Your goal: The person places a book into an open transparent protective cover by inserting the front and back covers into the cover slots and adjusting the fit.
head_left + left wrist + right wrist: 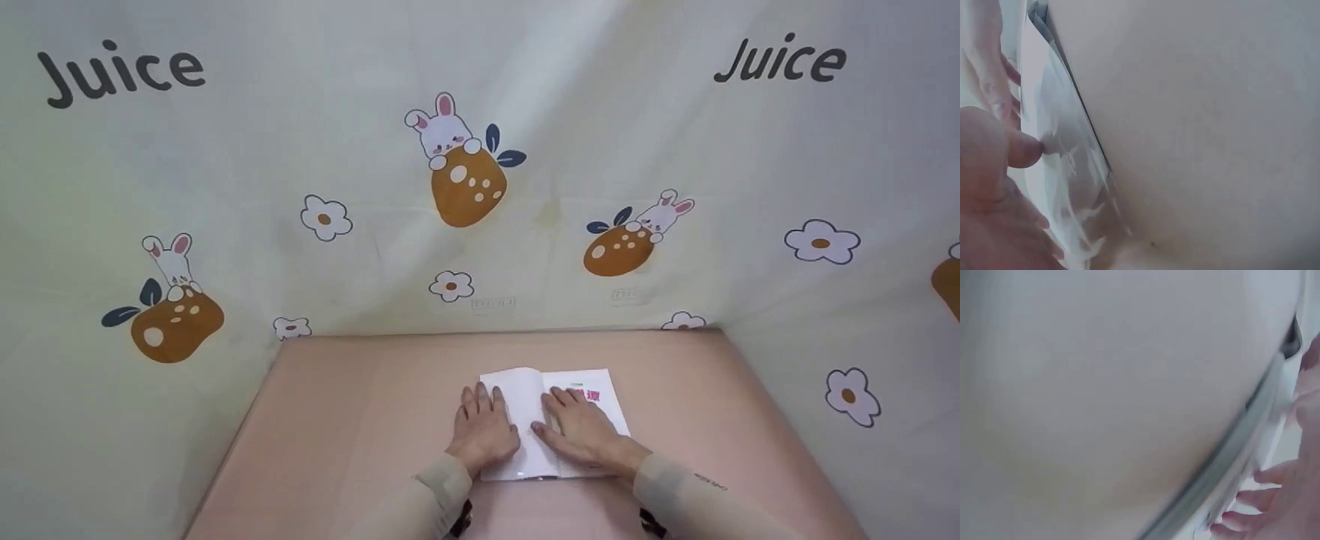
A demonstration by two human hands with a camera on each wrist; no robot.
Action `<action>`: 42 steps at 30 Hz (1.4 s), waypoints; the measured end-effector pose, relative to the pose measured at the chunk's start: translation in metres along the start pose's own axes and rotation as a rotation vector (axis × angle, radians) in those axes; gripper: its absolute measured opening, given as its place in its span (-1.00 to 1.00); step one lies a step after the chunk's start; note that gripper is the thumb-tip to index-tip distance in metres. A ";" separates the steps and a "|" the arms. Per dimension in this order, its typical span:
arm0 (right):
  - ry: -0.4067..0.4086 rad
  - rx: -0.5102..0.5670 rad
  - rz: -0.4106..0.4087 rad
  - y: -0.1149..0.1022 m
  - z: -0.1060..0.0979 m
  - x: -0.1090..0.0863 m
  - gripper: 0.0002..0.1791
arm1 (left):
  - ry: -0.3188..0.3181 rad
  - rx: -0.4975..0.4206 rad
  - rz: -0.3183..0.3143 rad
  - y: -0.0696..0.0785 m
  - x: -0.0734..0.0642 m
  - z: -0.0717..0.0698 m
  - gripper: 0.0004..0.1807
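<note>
An open book [525, 390] lies on the table, its left side plain white and its right page printed with pink characters near the top. My left hand [484, 427] rests flat on the left side, fingers straight and pointing away. On the right page lies my right hand [585, 427], fingers extended, its thumb reaching over toward the middle fold. In the left wrist view, the left thumb [1024, 149] touches a shiny, clear-looking cover [1072, 169] along the book's edge. The right wrist view shows the right fingers [1258, 498] spread over the book beside its thick page edge [1224, 461].
The book lies on a pinkish-beige tabletop [360, 420]. Behind and at both sides hangs a pale cloth [360, 135] printed with rabbits, orange fruit, flowers and the word Juice. Light sleeves [442, 480] cover both forearms.
</note>
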State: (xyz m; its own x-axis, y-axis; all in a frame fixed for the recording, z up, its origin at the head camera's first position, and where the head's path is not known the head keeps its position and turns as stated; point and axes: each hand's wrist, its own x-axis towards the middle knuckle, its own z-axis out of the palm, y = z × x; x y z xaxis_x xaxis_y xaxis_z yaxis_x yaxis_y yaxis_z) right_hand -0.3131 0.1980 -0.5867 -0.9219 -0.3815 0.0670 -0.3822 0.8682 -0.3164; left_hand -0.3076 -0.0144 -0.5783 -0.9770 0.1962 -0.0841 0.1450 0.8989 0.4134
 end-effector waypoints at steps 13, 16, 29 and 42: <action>0.120 0.019 0.349 0.043 -0.028 -0.009 -0.35 | 0.065 0.188 0.236 0.051 -0.003 0.011 -0.28; 0.088 0.023 0.430 0.051 -0.033 -0.014 -0.39 | 0.063 0.239 0.262 0.059 -0.008 0.020 -0.24; 0.018 0.346 0.609 0.065 -0.050 -0.017 -0.57 | -0.101 0.232 0.185 0.067 -0.012 0.029 -0.09; -0.039 0.779 0.768 0.071 -0.064 -0.014 -0.46 | -0.132 0.125 0.176 0.066 -0.010 0.027 -0.08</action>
State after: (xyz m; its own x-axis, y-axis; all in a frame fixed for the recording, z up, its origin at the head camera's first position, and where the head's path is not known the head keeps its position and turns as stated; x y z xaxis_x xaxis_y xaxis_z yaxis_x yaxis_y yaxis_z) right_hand -0.3309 0.2853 -0.5491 -0.8899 0.1542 -0.4294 0.4505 0.4454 -0.7737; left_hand -0.2843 0.0539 -0.5748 -0.9072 0.3961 -0.1414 0.3374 0.8861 0.3177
